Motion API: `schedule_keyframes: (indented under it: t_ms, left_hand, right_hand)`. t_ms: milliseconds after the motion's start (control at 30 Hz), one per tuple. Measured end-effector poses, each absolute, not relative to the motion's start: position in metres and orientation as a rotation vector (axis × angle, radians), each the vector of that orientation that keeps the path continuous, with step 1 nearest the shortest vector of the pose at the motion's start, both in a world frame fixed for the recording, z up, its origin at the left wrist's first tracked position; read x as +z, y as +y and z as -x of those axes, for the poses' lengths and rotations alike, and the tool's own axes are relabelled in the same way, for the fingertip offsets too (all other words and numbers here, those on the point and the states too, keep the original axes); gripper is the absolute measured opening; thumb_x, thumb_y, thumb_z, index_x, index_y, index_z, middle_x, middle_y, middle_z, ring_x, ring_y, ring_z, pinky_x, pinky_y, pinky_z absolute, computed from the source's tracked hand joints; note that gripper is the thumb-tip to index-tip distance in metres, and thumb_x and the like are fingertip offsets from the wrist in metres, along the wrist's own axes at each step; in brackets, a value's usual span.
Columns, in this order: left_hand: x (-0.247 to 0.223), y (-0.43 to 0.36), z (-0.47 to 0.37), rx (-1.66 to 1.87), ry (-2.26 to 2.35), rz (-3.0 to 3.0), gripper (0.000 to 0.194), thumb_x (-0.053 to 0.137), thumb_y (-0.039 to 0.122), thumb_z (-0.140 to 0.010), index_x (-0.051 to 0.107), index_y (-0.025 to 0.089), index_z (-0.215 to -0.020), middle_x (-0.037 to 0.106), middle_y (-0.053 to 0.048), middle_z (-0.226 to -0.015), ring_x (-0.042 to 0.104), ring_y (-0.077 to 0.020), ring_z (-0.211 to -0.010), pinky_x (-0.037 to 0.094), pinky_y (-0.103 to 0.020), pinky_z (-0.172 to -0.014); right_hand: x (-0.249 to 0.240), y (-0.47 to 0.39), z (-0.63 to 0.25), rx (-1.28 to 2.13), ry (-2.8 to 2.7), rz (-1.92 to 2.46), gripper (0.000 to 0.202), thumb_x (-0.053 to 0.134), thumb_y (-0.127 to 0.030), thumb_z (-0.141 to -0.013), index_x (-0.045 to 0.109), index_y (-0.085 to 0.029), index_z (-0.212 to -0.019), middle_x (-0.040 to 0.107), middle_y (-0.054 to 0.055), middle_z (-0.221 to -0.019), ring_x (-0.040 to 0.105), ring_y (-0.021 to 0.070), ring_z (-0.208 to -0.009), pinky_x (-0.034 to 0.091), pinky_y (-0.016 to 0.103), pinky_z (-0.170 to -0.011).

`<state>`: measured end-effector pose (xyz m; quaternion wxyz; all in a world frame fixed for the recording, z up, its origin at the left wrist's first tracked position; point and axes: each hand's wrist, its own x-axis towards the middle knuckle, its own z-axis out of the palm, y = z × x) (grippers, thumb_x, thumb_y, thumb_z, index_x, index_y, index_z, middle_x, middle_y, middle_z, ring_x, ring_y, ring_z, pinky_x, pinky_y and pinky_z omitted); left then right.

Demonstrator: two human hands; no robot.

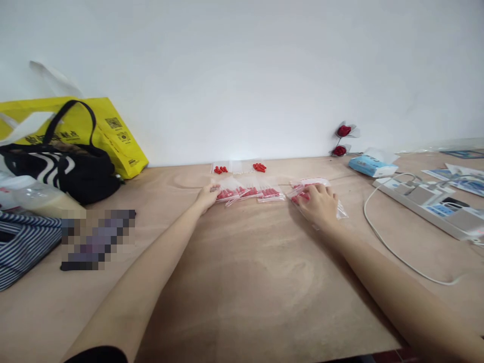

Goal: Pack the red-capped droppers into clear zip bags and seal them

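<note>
Yellow bag (124, 146), blue tissue pack (368, 165)

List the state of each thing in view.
Row of clear bags: overlapping, red pieces inside
Left hand: at that row's left end
Right hand: over the rightmost bags
Power strip: plugs in it
Yellow bag: upright
Black handbag: handle up
Bottle: tilted, pale contents

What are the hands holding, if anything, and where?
Can't tell. Left hand touches the front row's leftmost bag; right hand touches other bags. Any grip is hidden.
</note>
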<state>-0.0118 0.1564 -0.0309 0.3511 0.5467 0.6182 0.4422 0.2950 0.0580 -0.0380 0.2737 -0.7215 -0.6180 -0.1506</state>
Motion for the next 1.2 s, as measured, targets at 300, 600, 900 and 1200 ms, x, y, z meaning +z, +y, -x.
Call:
schedule_keyframes:
  t_ms: [300,600,900,1200]
  left_hand:
    - [-0.022,0.125,-0.017,0.714,1.483,-2.352,0.047,0.062,0.039,-0.069,0.056,0.023,-0.113,0.045,-0.008,-0.129,0.035,-0.0296,-0.122,0.024,-0.042,-0.101]
    - [-0.044,0.131,0.026,0.586,1.541,-2.748,0.038,0.033,0.028,-0.086,0.05,0.018,-0.119,0.046,-0.009,-0.128,0.041,-0.0235,-0.118,0.029,-0.042,-0.1]
    - [-0.039,0.077,0.017,1.008,1.209,-2.82,0.036,0.045,0.026,-0.082,0.05,0.018,-0.116,0.05,-0.009,-0.122,0.039,-0.0226,-0.12,0.031,-0.044,-0.101]
    - [-0.047,0.053,-0.025,1.079,0.998,-2.308,0.054,0.054,0.028,-0.079,0.035,0.018,-0.128,0.049,-0.012,-0.124,0.047,-0.0226,-0.114,0.039,-0.042,-0.096]
  right_hand:
    - [-0.043,0.067,-0.309,-0.276,-1.622,2.174,0.036,0.044,-0.03,-0.077,0.046,-0.013,-0.108,0.048,0.016,-0.105,0.049,0.0277,-0.091,0.037,0.037,-0.072]
    - [-0.049,0.07,-0.317,-0.381,-1.726,2.036,0.036,0.042,-0.007,-0.072,0.045,-0.005,-0.107,0.044,0.021,-0.106,0.051,0.0256,-0.087,0.04,0.035,-0.072]
    - [-0.047,0.069,-0.315,-0.43,-1.724,1.748,0.033,0.033,-0.007,-0.077,0.051,-0.006,-0.105,0.038,0.024,-0.121,0.045,0.0298,-0.106,0.039,0.039,-0.082]
    - [-0.038,0.044,-0.251,-0.145,-1.602,1.12,0.022,0.044,-0.014,-0.077,0.055,-0.021,-0.094,0.05,0.012,-0.107,0.051,0.0226,-0.098,0.043,0.041,-0.082]
